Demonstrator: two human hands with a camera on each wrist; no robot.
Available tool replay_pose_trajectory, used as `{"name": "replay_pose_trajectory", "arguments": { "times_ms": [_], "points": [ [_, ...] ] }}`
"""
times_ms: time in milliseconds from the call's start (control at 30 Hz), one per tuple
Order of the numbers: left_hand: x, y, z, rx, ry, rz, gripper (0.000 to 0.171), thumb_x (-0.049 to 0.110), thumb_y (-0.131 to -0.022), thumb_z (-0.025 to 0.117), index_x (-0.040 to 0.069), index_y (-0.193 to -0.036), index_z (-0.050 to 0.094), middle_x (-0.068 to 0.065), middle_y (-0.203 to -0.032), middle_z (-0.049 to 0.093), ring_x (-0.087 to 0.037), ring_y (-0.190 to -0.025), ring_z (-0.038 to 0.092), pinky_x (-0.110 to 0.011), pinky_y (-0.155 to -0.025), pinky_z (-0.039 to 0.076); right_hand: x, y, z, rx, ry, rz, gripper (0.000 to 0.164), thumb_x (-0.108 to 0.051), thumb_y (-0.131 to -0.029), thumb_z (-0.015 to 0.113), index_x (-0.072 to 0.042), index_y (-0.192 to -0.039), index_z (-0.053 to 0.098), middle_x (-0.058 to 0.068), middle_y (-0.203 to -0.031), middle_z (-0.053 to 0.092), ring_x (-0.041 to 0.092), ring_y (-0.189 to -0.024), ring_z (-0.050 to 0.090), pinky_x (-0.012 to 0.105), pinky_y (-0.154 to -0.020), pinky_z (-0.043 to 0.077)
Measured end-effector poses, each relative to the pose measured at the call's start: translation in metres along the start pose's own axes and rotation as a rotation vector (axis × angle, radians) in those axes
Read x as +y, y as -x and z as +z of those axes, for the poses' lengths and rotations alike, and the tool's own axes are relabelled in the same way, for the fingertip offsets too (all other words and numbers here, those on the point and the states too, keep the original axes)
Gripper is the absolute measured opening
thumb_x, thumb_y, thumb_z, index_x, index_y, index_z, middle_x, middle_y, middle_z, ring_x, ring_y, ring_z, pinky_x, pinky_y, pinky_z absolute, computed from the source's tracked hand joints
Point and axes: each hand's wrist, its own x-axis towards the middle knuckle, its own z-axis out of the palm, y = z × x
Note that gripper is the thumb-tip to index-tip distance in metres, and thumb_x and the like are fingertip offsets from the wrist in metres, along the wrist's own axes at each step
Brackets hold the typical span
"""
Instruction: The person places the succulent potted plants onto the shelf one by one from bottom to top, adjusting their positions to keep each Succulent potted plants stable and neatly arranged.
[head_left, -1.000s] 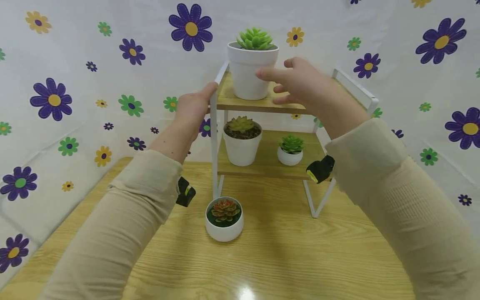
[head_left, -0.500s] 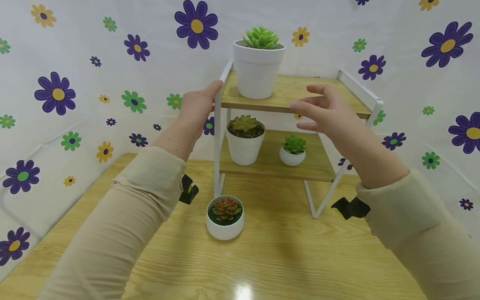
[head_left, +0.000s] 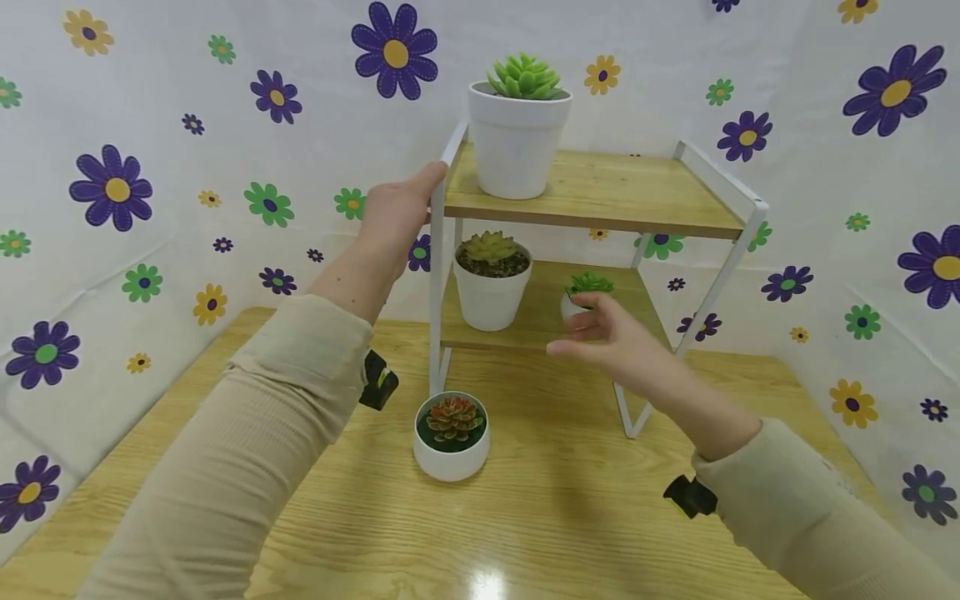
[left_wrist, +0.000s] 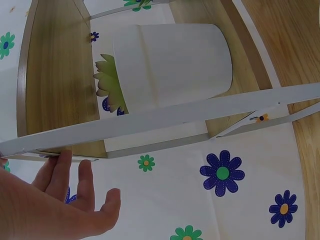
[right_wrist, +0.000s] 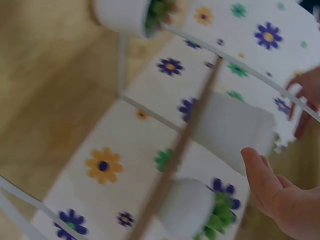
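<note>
My left hand (head_left: 396, 218) holds the upper left corner of a two-tier plant stand (head_left: 600, 187) with a white metal frame. In the left wrist view, the left fingers (left_wrist: 86, 182) meet the frame at the upper shelf, some extended off it. My right hand (head_left: 611, 342) is in front of the lower shelf, fingers bent and apart, holding nothing. Behind its fingertips sits a small round white pot with a green succulent (head_left: 592, 282), partly hidden; whether they touch is unclear. Left of it stands a larger white pot with a yellowish succulent (head_left: 491, 279).
A tall white pot with a bright green succulent (head_left: 519, 137) stands on the upper shelf, at left. In front of the stand, a low white bowl with a reddish succulent (head_left: 451, 454) sits on the wooden table (head_left: 390, 533). Flower-print cloth (head_left: 187, 175) hangs behind.
My right hand has left the tall upper pot, moving down to the lower shelf before the small pot. The left hand stays on the frame; the head view has shifted slightly.
</note>
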Motion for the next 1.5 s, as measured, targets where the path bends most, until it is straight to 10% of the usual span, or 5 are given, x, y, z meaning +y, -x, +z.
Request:
{"name": "replay_pose_trajectory", "arguments": {
  "times_ms": [467, 1500],
  "points": [
    [0.0, 0.0, 0.0, -0.012, 0.013, 0.002, 0.055, 0.05, -0.09, 0.05, 0.015, -0.133, 0.051, 0.001, -0.144, 0.041, -0.017, -0.128, 0.043, -0.04, -0.114, 0.024, 0.09, -0.016, 0.092, -0.165, 0.078, 0.111, 0.109, -0.031, -0.072, 0.081, 0.002, -0.147, 0.009, 0.028, -0.15, 0.023, 0.043, -0.138, 0.024, 0.054, -0.11, 0.027],
    [-0.001, -0.002, 0.0, 0.004, -0.022, -0.001, 0.058, 0.053, -0.089, 0.05, 0.015, -0.134, 0.051, 0.0, -0.143, 0.042, -0.018, -0.13, 0.042, -0.043, -0.115, 0.023, 0.11, -0.058, 0.157, -0.168, -0.105, -0.049, 0.104, -0.02, -0.066, 0.085, 0.003, -0.143, 0.018, 0.02, -0.14, 0.039, 0.035, -0.13, 0.039, 0.052, -0.11, 0.029]
  ]
}}
